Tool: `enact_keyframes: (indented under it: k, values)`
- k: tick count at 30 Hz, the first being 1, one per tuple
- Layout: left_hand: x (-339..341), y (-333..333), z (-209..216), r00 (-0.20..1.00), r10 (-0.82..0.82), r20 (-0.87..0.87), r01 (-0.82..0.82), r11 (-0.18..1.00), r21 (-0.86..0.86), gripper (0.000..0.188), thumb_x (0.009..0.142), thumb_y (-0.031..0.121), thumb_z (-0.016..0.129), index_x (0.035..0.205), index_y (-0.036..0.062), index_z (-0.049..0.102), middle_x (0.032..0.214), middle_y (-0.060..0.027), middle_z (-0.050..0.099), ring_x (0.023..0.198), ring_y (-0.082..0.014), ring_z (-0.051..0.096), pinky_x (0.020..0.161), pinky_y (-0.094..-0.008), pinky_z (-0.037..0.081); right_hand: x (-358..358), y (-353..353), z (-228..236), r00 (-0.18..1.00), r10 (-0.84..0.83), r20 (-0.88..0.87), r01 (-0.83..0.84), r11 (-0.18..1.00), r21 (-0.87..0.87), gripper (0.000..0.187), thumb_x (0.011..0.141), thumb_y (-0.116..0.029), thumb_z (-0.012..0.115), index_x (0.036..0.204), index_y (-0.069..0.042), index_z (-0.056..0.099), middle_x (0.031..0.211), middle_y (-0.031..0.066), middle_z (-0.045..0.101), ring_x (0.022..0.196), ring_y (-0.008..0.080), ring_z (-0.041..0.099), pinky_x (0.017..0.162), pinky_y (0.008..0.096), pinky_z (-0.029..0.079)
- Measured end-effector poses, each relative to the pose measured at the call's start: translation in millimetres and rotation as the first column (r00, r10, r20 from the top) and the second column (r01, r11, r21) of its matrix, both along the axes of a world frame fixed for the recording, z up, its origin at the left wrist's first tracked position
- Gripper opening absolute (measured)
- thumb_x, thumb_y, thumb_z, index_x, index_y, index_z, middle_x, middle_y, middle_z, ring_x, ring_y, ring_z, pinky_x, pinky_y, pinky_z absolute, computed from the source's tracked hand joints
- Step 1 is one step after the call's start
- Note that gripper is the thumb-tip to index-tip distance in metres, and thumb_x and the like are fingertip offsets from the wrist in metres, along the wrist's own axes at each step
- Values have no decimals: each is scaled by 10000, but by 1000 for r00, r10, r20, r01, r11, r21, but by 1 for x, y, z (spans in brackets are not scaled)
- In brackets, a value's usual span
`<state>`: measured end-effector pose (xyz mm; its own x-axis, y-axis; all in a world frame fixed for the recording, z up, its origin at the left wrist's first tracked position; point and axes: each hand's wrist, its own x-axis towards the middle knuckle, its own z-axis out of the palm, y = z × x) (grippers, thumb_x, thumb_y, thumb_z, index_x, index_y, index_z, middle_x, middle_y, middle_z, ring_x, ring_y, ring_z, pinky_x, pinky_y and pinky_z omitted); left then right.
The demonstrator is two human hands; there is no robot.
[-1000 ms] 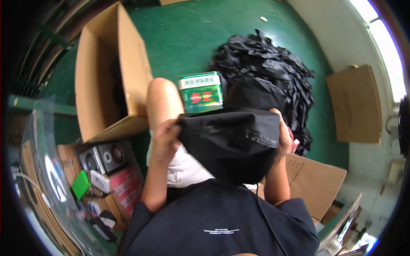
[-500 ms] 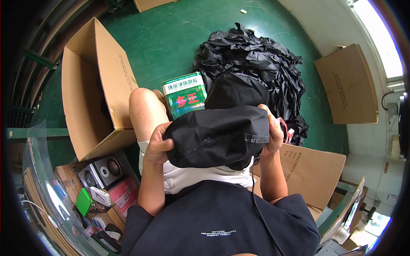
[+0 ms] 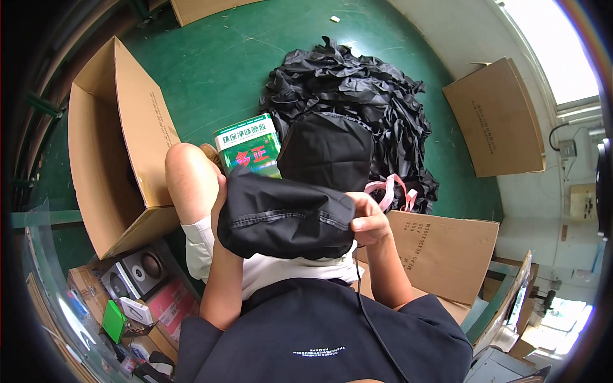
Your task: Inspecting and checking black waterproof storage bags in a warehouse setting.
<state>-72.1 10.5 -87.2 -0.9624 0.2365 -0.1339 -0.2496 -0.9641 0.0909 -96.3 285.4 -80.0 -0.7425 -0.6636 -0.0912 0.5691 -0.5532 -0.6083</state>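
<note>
Right hand (image 3: 370, 220) pinching one end of soft black cloth (image 3: 287, 220), left hand (image 3: 219, 199), partly hidden, gripping the other, green tin (image 3: 250, 148) near, black heap (image 3: 348, 80) beyond

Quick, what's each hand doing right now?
Left hand: touching the seamed black fabric piece, mostly hidden; grip can't be told.
Right hand: closed on that piece's right end.

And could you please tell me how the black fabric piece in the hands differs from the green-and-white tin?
The black fabric piece is creased and soft-looking; the green-and-white tin is flat-sided. The fabric piece is plain black; the tin carries printing. The left hand and right hand hold the fabric piece; the tin is in neither.
</note>
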Motion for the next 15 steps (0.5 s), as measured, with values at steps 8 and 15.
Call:
enact_keyframes:
  k: [8,15]
  values:
    - [-71,23,52,973,-56,-226,-43,911,-410,480,989,376,508,1210,-46,571,1160,-139,649,1054,-217,643,945,-346,501,-69,38,56,833,-458,-311,493,869,42,226,934,-33,539,1154,19,529,1053,125,653,955,194,663,841,329,549]
    - [-197,19,-70,999,-47,4,33,640,-768,270,950,239,603,979,-22,667,944,-101,700,800,-179,663,748,-304,518,-164,40,-10,854,-362,-374,514,481,710,193,918,-137,640,1008,32,664,893,59,685,761,101,612,711,240,484]
